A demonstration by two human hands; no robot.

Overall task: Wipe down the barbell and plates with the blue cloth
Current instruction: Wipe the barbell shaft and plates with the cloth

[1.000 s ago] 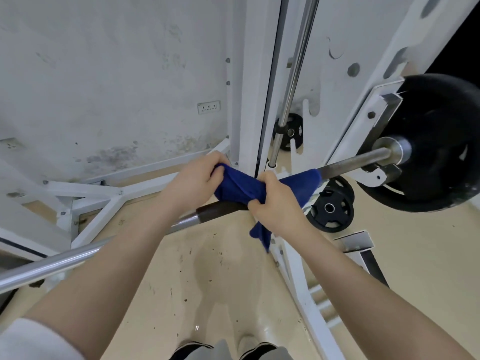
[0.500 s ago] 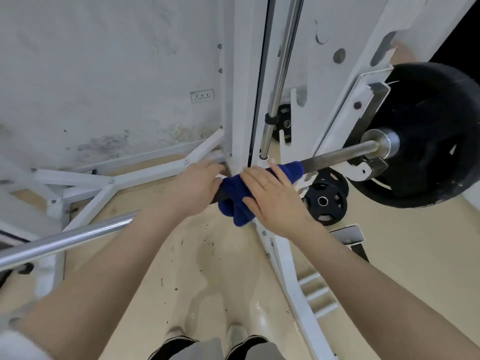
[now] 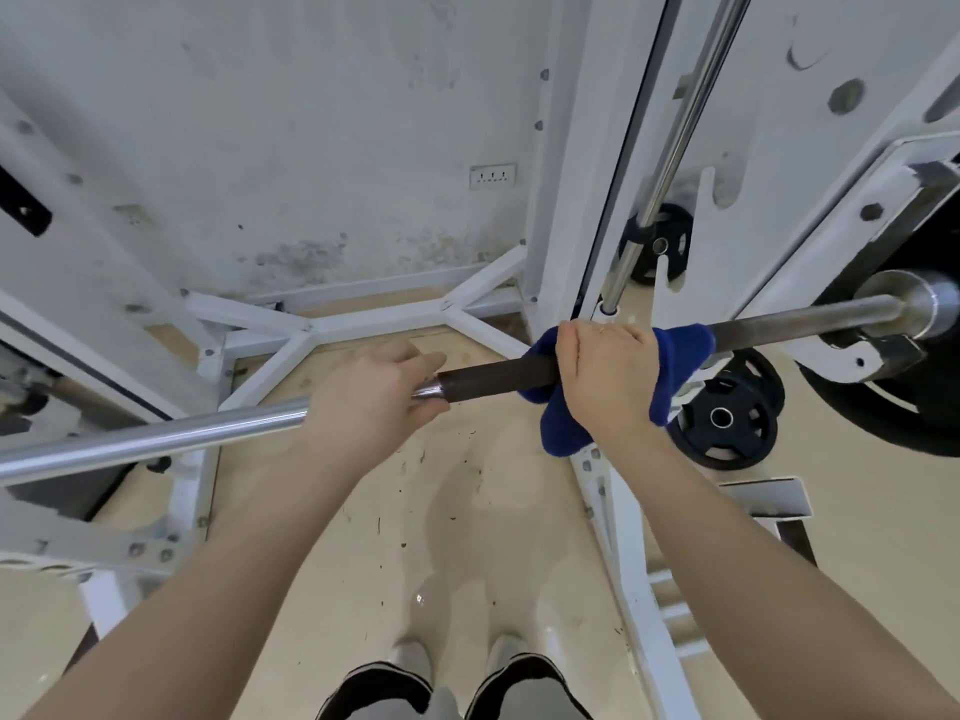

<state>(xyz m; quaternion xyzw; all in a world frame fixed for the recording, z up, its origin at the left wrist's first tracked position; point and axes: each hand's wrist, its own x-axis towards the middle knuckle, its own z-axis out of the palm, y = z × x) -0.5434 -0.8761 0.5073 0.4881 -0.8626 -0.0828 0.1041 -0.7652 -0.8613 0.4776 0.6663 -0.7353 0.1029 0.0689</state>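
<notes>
The barbell (image 3: pixel 156 439) runs across the view from lower left to upper right, chrome on the left and dark in the middle. My left hand (image 3: pixel 374 402) grips the bar where chrome meets the dark section. My right hand (image 3: pixel 608 376) is closed around the blue cloth (image 3: pixel 561 433), which is wrapped over the bar; a fold hangs below. At the right end a large black plate (image 3: pixel 914 407) sits on the bar's sleeve, partly cut off by the frame edge.
White rack uprights (image 3: pixel 566 200) and a vertical chrome guide rod (image 3: pixel 670 148) stand just behind the bar. A small black plate (image 3: pixel 727 423) leans low on the right, another (image 3: pixel 665 241) behind the rack. White base struts (image 3: pixel 363 319) cross the beige floor. My shoes (image 3: pixel 452 688) are below.
My right hand has slid the blue cloth to the right along the bar, uncovering the dark section. My hands are now apart, with the left staying on the chrome joint.
</notes>
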